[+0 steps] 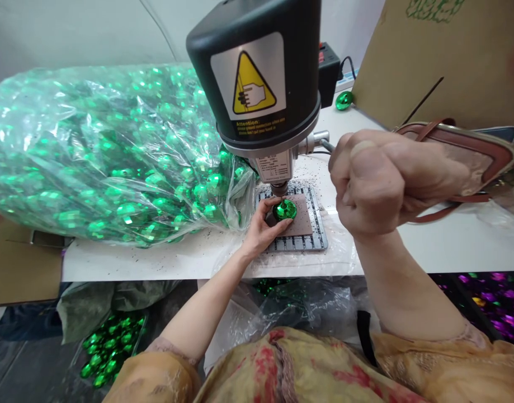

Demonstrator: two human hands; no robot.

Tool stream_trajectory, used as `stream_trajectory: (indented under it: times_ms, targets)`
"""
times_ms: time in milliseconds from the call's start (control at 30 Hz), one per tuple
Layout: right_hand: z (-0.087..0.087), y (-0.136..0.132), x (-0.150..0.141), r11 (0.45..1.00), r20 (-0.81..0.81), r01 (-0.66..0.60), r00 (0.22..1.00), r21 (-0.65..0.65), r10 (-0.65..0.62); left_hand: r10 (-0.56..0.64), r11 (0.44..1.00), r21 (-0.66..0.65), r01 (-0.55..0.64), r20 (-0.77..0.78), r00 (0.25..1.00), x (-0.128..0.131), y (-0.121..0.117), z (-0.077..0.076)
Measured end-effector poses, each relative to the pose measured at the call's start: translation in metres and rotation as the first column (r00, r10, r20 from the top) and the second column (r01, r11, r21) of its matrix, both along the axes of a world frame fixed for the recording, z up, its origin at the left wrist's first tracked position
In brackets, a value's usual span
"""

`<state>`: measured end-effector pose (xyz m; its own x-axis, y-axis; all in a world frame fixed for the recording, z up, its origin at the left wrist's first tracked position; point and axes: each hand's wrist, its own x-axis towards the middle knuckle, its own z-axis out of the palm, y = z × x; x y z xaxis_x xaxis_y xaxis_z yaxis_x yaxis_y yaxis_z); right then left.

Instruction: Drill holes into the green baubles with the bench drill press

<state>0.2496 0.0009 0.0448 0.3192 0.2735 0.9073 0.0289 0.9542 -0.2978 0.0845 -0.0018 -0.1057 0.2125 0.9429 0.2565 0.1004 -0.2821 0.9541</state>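
A small press machine (257, 78) with a black head and a yellow warning label stands on the white table (441, 246). Under its spindle a shiny green faceted ornament (284, 210) rests on a brown pad (303, 221) over a slotted metal base (301, 242). My left hand (263, 226) pinches the green ornament between thumb and fingers, holding it in place. My right hand (376, 182) is a fist wrapped round the machine's lever (319, 141), whose metal end shows beside the head.
A big clear plastic bag (105, 151) full of green ornaments lies on the table to the left. One loose green ornament (344, 101) sits near a cardboard box (441, 56) at the back right. More green pieces (109, 350) and purple pieces (491, 291) lie below the table.
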Motion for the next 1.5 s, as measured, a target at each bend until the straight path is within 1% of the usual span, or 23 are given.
stream_trajectory:
  times_ms: [67, 333, 533, 600, 667, 733, 800, 900, 933, 1000, 1067, 1100, 1133, 1167, 1200, 1233, 1267, 1300, 1333, 1400, 1433, 1467, 1500]
  targets:
    - [-0.003, 0.001, 0.000, 0.998, 0.023, 0.014, 1.000, 0.064, -0.016, 0.002, 1.000, 0.000, -0.002, 0.001, 1.000, 0.000, 0.000, 0.000]
    - [-0.014, 0.007, 0.002, 0.988, 0.043, 0.016, 0.999, 0.154, -0.023, 0.000, 1.000, -0.007, 0.001, 0.024, 1.000, 0.002, -0.001, 0.004]
    - [-0.027, 0.011, 0.004, 0.955, 0.092, -0.004, 0.996, 0.296, -0.024, 0.008, 1.000, -0.019, -0.008, 0.012, 1.000, 0.001, -0.002, 0.004]
    - [-0.022, 0.006, 0.004, 0.972, 0.078, 0.008, 0.997, 0.235, -0.027, 0.006, 1.000, -0.014, -0.006, 0.001, 1.000, 0.000, -0.002, 0.002]
    - [-0.009, 0.000, 0.002, 0.996, 0.043, 0.024, 0.999, 0.083, -0.028, 0.016, 1.000, -0.002, -0.016, -0.008, 1.000, 0.001, -0.002, 0.002]
    - [0.009, -0.005, 0.000, 0.998, 0.025, -0.006, 1.000, -0.055, 0.007, 0.062, 0.997, 0.037, -0.061, -0.031, 0.998, 0.004, -0.003, 0.003]
    - [0.025, -0.007, -0.003, 0.990, -0.056, -0.068, 0.997, -0.126, 0.061, 0.152, 0.982, 0.122, -0.141, -0.089, 0.984, 0.006, -0.010, 0.008]
    - [0.040, -0.007, -0.008, 0.985, -0.124, -0.103, 0.989, -0.139, 0.086, 0.280, 0.929, 0.305, -0.208, -0.216, 0.935, 0.005, -0.033, 0.015]
    - [0.042, -0.007, -0.010, 0.984, -0.137, -0.104, 0.987, -0.146, 0.084, 0.295, 0.911, 0.365, -0.193, -0.250, 0.922, 0.002, -0.045, 0.016]
    - [0.044, -0.009, -0.012, 0.977, -0.160, -0.114, 0.984, -0.182, 0.085, 0.274, 0.870, 0.484, -0.099, -0.306, 0.912, -0.009, -0.073, 0.012]
    - [0.044, -0.010, -0.013, 0.973, -0.179, -0.135, 0.979, -0.186, 0.102, 0.202, 0.793, 0.604, 0.078, -0.382, 0.902, -0.026, -0.103, -0.001]
    - [0.044, -0.011, -0.013, 0.973, -0.186, -0.147, 0.976, -0.180, 0.113, 0.159, 0.738, 0.643, 0.206, -0.462, 0.873, -0.035, -0.118, -0.010]
    - [0.044, -0.011, -0.012, 0.973, -0.189, -0.155, 0.974, -0.173, 0.122, 0.123, 0.681, 0.647, 0.344, -0.563, 0.817, -0.044, -0.131, -0.020]
    - [0.043, -0.011, -0.012, 0.973, -0.188, -0.156, 0.974, -0.167, 0.124, 0.092, 0.656, 0.584, 0.477, -0.690, 0.718, -0.053, -0.142, -0.030]
    - [0.043, -0.010, -0.012, 0.976, -0.179, -0.152, 0.976, -0.158, 0.124, 0.064, 0.671, 0.463, 0.579, -0.814, 0.577, -0.061, -0.152, -0.039]
    - [0.042, -0.008, -0.011, 0.979, -0.173, -0.142, 0.978, -0.147, 0.116, 0.029, 0.698, 0.334, 0.633, -0.897, 0.440, -0.067, -0.159, -0.047]
    - [0.040, -0.007, -0.011, 0.981, -0.160, -0.130, 0.981, -0.145, 0.106, -0.014, 0.725, 0.223, 0.652, -0.941, 0.338, -0.071, -0.163, -0.052]
    - [0.039, -0.005, -0.010, 0.984, -0.143, -0.117, 0.985, -0.133, 0.098, -0.052, 0.739, 0.165, 0.653, -0.953, 0.299, -0.074, -0.165, -0.054]
    - [0.038, -0.003, -0.010, 0.988, -0.127, -0.106, 0.988, -0.112, 0.092, -0.072, 0.733, 0.178, 0.656, -0.939, 0.336, -0.075, -0.163, -0.054]
    - [0.036, -0.002, -0.008, 0.990, -0.102, -0.100, 0.991, -0.096, 0.090, -0.059, 0.701, 0.343, 0.625, -0.846, 0.530, -0.072, -0.149, -0.044]
    - [0.036, -0.001, -0.008, 0.991, -0.100, -0.102, 0.991, -0.092, 0.093, -0.019, 0.690, 0.444, 0.572, -0.779, 0.627, -0.069, -0.136, -0.035]
    - [0.036, -0.001, -0.007, 0.990, -0.095, -0.108, 0.991, -0.093, 0.100, 0.039, 0.699, 0.511, 0.501, -0.726, 0.686, -0.066, -0.121, -0.025]
    - [0.036, -0.001, -0.007, 0.989, -0.099, -0.112, 0.990, -0.097, 0.103, 0.126, 0.707, 0.568, 0.422, -0.687, 0.715, -0.062, -0.103, -0.012]
